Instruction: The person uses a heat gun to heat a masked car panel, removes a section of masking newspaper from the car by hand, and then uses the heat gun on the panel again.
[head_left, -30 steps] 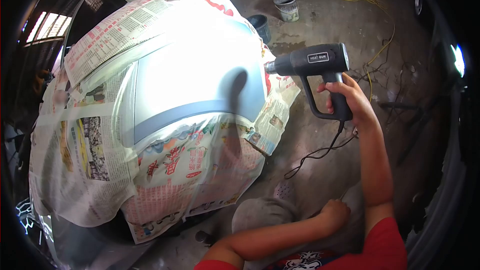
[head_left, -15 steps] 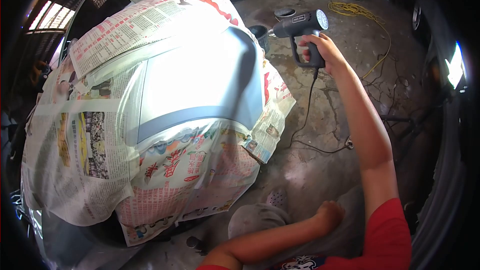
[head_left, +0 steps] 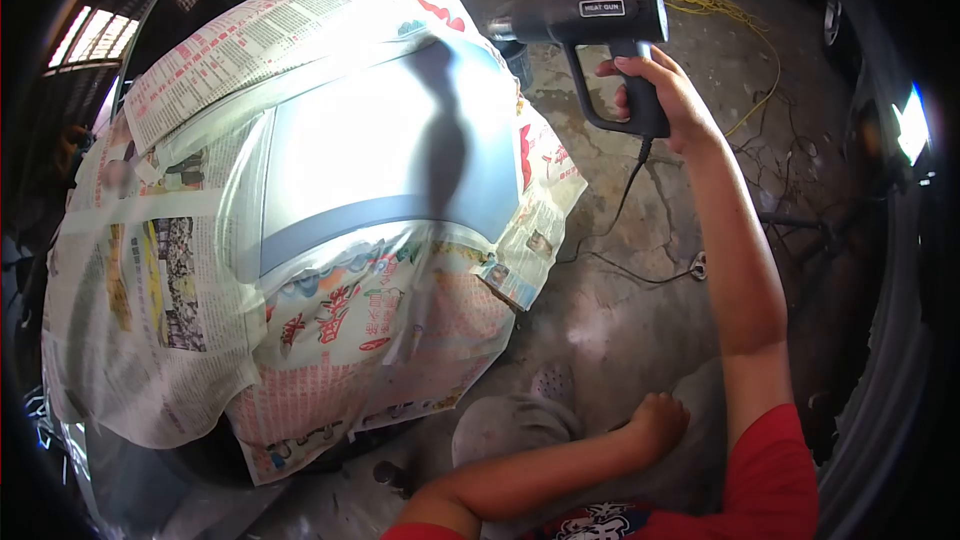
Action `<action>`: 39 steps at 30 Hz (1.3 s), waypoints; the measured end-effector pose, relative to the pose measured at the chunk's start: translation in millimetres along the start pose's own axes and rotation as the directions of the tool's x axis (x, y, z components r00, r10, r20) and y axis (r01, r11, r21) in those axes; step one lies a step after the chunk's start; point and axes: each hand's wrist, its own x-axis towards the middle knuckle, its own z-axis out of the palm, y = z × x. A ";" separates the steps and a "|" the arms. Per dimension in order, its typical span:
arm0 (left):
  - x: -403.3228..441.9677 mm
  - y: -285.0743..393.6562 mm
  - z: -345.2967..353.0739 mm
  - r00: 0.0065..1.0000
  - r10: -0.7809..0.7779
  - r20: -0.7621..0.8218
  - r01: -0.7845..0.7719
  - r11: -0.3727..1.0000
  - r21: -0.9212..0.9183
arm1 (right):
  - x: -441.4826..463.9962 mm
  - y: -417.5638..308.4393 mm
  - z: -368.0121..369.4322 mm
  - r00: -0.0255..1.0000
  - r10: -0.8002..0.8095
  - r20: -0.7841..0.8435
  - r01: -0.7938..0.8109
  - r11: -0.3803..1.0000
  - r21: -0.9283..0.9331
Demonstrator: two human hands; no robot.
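Heat gun (head_left: 590,18) hung at one o'clock, right hand (head_left: 682,100) wrapped round it, left hand (head_left: 660,426) curled tight; a steady nozzle (head_left: 500,28), clear of paper (head_left: 170,380), looked wise!

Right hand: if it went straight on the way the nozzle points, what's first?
Ahead of the right hand and heat gun, probably the newspaper edging the pale panel; depth is unclear, so the nozzle might pass above it.

A lamp (head_left: 912,133) glares at right; the panel (head_left: 335,135) is blown out white, crossed by a soft shadow (head_left: 443,130). A window (head_left: 94,37) glows upper left. The fisheye view bows into black corners, where shapes seem too dim to tell.
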 end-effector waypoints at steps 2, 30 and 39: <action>0.8 0.6 -2.8 1.000 0.000 0.009 0.000 1.000 -0.026 | 1.6 7.6 -6.7 0.996 0.022 -0.086 -0.026 0.998 -0.050; -0.6 3.7 -8.0 0.993 0.018 0.115 -0.010 0.998 -0.069 | -104.5 9.8 4.2 0.978 -0.136 0.158 0.111 0.981 0.159; -5.0 7.0 -3.1 0.999 0.022 0.050 -0.021 0.999 -0.025 | -111.8 41.0 4.1 0.971 -0.070 -0.228 0.088 0.994 0.069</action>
